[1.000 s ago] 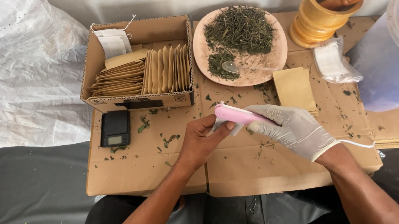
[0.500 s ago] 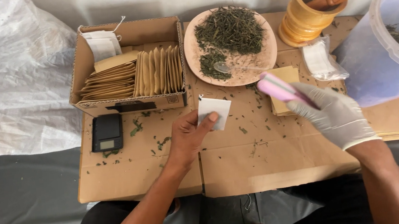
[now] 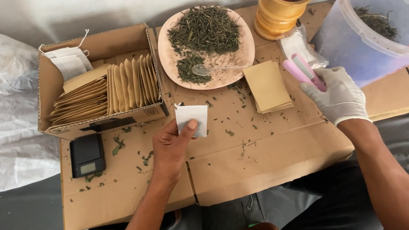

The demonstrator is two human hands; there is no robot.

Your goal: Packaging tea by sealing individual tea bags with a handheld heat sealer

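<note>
One white sachet (image 3: 192, 119) sits pinched under the left hand's (image 3: 170, 149) fingers (image 3: 191, 125).

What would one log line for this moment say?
left hand: holds white sachet | right hand: gloved, holds pink sealer | near: brown envelopes, herb plate

- White paper sachet (image 3: 192, 120): small, flat and square, pinched at its lower edge between thumb and fingers of the bare left hand (image 3: 170, 149), held upright above the cardboard sheet.
- Pink handheld sealer (image 3: 304, 70): slim and oblong (jaws look closed), gripped in the gloved right hand (image 3: 338, 97), pointing up-left.
</note>
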